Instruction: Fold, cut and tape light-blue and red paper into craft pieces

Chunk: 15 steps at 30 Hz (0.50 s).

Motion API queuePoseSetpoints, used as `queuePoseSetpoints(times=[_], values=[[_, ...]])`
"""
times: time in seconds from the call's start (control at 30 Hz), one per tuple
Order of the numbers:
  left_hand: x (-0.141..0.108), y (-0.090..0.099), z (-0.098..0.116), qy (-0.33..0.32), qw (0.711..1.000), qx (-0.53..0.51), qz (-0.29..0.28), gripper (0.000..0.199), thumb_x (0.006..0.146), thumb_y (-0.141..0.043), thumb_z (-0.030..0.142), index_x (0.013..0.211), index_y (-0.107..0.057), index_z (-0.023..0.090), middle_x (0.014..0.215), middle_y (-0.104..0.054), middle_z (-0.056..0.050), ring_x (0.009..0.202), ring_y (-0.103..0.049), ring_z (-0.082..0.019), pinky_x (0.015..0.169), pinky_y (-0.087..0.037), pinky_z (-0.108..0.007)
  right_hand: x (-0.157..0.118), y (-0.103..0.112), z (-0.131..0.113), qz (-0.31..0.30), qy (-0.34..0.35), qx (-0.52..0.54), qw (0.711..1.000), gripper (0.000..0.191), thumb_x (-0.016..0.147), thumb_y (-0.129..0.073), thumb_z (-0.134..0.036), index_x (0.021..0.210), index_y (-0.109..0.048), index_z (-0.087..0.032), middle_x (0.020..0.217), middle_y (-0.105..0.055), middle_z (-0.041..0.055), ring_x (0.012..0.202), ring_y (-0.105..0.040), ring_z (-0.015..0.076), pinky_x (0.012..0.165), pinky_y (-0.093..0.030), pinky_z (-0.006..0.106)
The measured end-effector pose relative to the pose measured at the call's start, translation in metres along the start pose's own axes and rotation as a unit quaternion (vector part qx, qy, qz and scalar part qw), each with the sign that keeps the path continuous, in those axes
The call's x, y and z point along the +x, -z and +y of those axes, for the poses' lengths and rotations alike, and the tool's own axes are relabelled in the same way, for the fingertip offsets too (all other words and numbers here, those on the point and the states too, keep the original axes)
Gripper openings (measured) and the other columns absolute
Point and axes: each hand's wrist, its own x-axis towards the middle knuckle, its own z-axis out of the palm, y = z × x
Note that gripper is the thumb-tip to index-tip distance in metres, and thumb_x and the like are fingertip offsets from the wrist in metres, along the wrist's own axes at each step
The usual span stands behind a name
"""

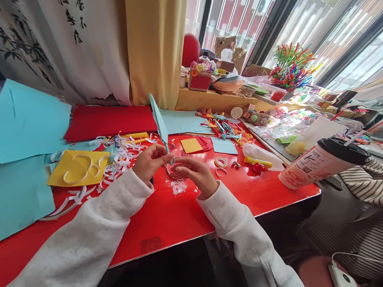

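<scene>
My left hand [150, 162] is closed, pinching a piece of light blue paper [159, 122] near its lower end. The paper stands upright and appears nearly edge-on. At its bottom is a small curl, and the bent fingers of my right hand [197, 173] close on that curl from the other side. Behind and under my fingertips lies a pale ring-shaped thing [168, 173], partly hidden by both hands. White paper scraps [179, 186] lie on the red table just below my right hand.
Yellow paper [81, 167] with white curled strips, large blue sheets [18, 207] and dark red sheets [112, 121] lie left. A glue stick [257, 162], yellow ring [221, 162] and lidded cup [319, 163] stand or lie right. A person's striped sleeve [369, 183] shows beyond.
</scene>
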Motion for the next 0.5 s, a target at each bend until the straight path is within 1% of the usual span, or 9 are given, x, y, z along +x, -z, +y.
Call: queuePoseSetpoints(times=[0.13,0.23,0.3,0.4,0.5], values=[[-0.0010,-0.0049,-0.0027,0.034,0.998,-0.015,-0.048,0.028,0.056,-0.065,0.032,0.067,-0.048,0.014,0.059,-0.050,0.004,0.052,-0.050,-0.009,0.051,-0.043,-0.023,0.0010,-0.0028,0.0055,0.021,0.015,-0.027,0.999,0.029,0.065,-0.057,-0.035,0.086,-0.055,-0.015,0.072,-0.062,0.0029,0.064,-0.060,0.0133,0.064,-0.051,0.030],[-0.0011,-0.0054,-0.0034,0.041,0.997,-0.021,-0.057,0.025,0.061,-0.062,0.034,0.075,-0.052,0.014,0.061,-0.053,0.002,0.055,-0.052,-0.010,0.053,-0.044,-0.026,0.0014,-0.0018,0.0052,0.034,0.016,-0.039,0.999,0.027,0.065,-0.057,-0.036,0.081,-0.055,-0.014,0.066,-0.061,0.0018,0.059,-0.060,0.0131,0.060,-0.051,0.029],[-0.0011,-0.0038,-0.0030,0.036,0.996,-0.001,-0.076,0.024,0.063,-0.059,0.034,0.076,-0.056,0.014,0.061,-0.054,0.001,0.054,-0.051,-0.011,0.053,-0.044,-0.026,0.0018,-0.0006,0.0037,0.026,0.013,-0.034,0.999,0.026,0.064,-0.058,-0.035,0.077,-0.055,-0.013,0.062,-0.060,0.0007,0.056,-0.061,0.0131,0.057,-0.051,0.028],[-0.0017,-0.0020,-0.0025,0.024,0.994,0.025,-0.106,0.021,0.065,-0.057,0.033,0.072,-0.059,0.014,0.057,-0.053,0.001,0.050,-0.050,-0.010,0.051,-0.042,-0.025,0.0021,0.0014,0.0023,0.003,0.000,-0.015,1.000,0.024,0.064,-0.059,-0.034,0.075,-0.055,-0.013,0.059,-0.059,0.0001,0.053,-0.060,0.0130,0.053,-0.050,0.026],[-0.0025,-0.0025,-0.0035,0.009,0.994,0.021,-0.106,0.019,0.066,-0.057,0.033,0.070,-0.059,0.014,0.055,-0.052,0.002,0.051,-0.049,-0.010,0.051,-0.041,-0.024,0.0019,0.0023,0.0021,-0.014,-0.002,-0.008,1.000,0.024,0.065,-0.058,-0.034,0.076,-0.056,-0.012,0.060,-0.059,0.0002,0.051,-0.059,0.0114,0.050,-0.049,0.024]])
